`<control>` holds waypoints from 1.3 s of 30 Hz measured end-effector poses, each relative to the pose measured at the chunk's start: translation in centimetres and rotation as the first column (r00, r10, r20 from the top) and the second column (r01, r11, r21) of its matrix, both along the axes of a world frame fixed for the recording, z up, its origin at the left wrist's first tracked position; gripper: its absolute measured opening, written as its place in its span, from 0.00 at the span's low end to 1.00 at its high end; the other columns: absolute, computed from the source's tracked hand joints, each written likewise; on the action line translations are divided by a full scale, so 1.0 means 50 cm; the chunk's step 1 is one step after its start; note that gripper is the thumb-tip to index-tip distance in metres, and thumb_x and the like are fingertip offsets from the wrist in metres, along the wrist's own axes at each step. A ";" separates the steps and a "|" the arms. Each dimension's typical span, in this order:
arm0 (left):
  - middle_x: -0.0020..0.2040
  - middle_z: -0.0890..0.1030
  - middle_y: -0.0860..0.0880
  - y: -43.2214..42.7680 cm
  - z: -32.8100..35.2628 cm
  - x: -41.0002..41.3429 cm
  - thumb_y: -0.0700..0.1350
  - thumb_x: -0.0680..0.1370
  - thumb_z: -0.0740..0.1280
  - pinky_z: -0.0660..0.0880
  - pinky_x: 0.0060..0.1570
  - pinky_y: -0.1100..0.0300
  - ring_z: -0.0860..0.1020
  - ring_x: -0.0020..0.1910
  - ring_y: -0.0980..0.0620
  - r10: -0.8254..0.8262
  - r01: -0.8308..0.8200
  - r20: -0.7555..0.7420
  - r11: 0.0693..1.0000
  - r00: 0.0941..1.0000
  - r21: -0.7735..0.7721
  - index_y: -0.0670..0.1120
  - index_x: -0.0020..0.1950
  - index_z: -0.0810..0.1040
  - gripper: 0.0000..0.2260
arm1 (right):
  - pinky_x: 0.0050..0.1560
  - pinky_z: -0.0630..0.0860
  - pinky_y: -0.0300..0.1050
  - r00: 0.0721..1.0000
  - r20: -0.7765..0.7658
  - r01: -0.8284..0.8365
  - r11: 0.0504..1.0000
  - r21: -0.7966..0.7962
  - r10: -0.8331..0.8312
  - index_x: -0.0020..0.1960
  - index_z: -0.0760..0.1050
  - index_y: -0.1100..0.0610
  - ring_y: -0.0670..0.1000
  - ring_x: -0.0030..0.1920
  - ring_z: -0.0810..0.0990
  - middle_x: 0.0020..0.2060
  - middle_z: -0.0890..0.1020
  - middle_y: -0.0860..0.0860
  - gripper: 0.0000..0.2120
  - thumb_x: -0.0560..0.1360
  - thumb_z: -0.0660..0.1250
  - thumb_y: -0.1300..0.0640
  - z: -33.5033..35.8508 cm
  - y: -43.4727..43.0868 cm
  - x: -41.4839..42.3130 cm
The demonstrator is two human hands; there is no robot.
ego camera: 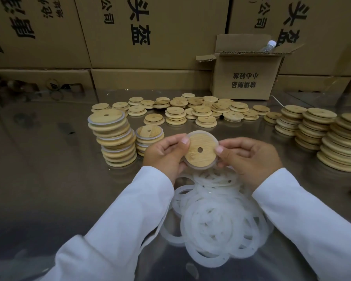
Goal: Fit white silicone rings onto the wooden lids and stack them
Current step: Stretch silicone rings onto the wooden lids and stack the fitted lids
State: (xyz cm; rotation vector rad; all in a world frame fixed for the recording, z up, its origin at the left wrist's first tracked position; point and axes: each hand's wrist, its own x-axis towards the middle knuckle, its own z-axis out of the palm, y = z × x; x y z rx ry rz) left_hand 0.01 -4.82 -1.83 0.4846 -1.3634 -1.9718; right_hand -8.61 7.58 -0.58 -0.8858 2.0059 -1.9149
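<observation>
Both hands, left hand (pixel 164 154) and right hand (pixel 249 157), pinch one wooden lid (pixel 200 150), silicone ring (pixel 215 138) around it. Loose rings (pixel 215 220) below hands, ringed stack (pixel 115 138) left.

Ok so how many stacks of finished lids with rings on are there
2, both on the left: a tall stack and a shorter stack beside it, partly hidden behind the left hand, which with the right hand holds one more lid, not yet stacked.
</observation>
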 end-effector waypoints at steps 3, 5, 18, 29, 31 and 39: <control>0.38 0.84 0.48 0.000 -0.001 0.001 0.38 0.73 0.68 0.81 0.40 0.57 0.83 0.40 0.51 0.000 -0.001 -0.027 0.999 1.000 -0.038 0.46 0.43 0.79 0.04 | 0.38 0.79 0.35 0.993 -0.081 0.080 0.997 -0.012 -0.081 0.40 0.80 0.48 0.45 0.31 0.82 0.32 0.84 0.45 0.07 0.70 0.71 0.60 -0.007 -0.004 0.010; 0.37 0.84 0.49 0.000 -0.001 0.001 0.38 0.72 0.69 0.80 0.37 0.59 0.83 0.38 0.52 0.011 -0.013 -0.040 0.999 0.999 -0.048 0.47 0.42 0.79 0.04 | 0.41 0.79 0.39 0.987 -0.111 0.117 0.993 -0.011 -0.117 0.40 0.80 0.46 0.45 0.32 0.83 0.32 0.84 0.44 0.08 0.70 0.71 0.59 -0.009 -0.006 0.013; 0.37 0.84 0.50 -0.006 0.000 -0.002 0.37 0.74 0.66 0.81 0.41 0.59 0.83 0.39 0.54 -0.008 0.008 -0.026 1.000 1.000 -0.008 0.45 0.45 0.79 0.05 | 0.33 0.73 0.29 0.987 -0.111 0.115 0.992 -0.048 -0.120 0.38 0.79 0.46 0.40 0.29 0.78 0.31 0.82 0.45 0.09 0.73 0.68 0.59 -0.005 -0.006 0.008; 0.46 0.83 0.44 0.000 0.007 -0.003 0.36 0.75 0.64 0.81 0.43 0.59 0.82 0.43 0.51 -0.029 0.033 -0.036 0.995 0.999 0.096 0.39 0.52 0.78 0.07 | 0.35 0.76 0.32 0.995 0.033 -0.093 0.995 0.029 0.092 0.46 0.79 0.53 0.42 0.31 0.80 0.32 0.84 0.48 0.07 0.70 0.70 0.63 0.007 -0.004 -0.011; 0.49 0.82 0.41 -0.001 0.007 -0.006 0.37 0.76 0.63 0.80 0.44 0.58 0.82 0.45 0.49 -0.038 0.045 -0.055 0.991 0.998 0.129 0.37 0.55 0.77 0.10 | 0.38 0.77 0.37 0.986 0.088 -0.142 0.990 0.020 0.139 0.46 0.79 0.54 0.45 0.34 0.81 0.35 0.85 0.51 0.07 0.70 0.70 0.63 0.016 -0.012 -0.021; 0.47 0.84 0.44 -0.027 0.013 -0.019 0.43 0.76 0.65 0.81 0.40 0.58 0.83 0.45 0.50 0.098 -0.056 -0.097 0.929 0.990 0.367 0.42 0.52 0.79 0.08 | 0.37 0.79 0.36 0.984 0.033 -0.176 0.961 0.212 0.173 0.43 0.80 0.54 0.45 0.33 0.81 0.31 0.83 0.48 0.04 0.73 0.68 0.61 0.079 -0.115 -0.066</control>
